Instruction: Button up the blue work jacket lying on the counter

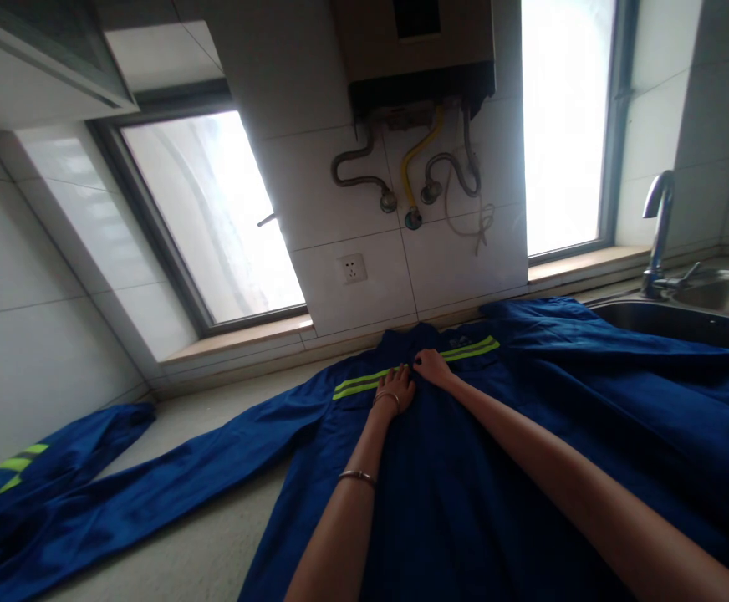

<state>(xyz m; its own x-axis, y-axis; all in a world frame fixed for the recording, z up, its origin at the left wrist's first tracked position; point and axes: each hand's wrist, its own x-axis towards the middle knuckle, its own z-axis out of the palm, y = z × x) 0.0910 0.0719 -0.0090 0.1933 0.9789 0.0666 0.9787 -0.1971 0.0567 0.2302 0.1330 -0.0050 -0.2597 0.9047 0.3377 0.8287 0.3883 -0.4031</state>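
- White tiled wall (465, 267) at the far side, with a socket (352, 268) low at its middle
- Two bright windows: window on the left (214, 217), window on the right (565, 125), daylight pouring through both
- Water heater (418, 50) high on the wall, pipes (415, 180) hanging beneath
- Pale countertop (214, 543) near left
- Steel sink (703, 313) and tap (659, 226) far right
- Cabinet (32, 58) top left

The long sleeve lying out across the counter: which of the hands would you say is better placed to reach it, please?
Probably the left hand. Both hands rest near the jacket's collar, but the long sleeve stretches away on its side; the right hand would have to cross over.
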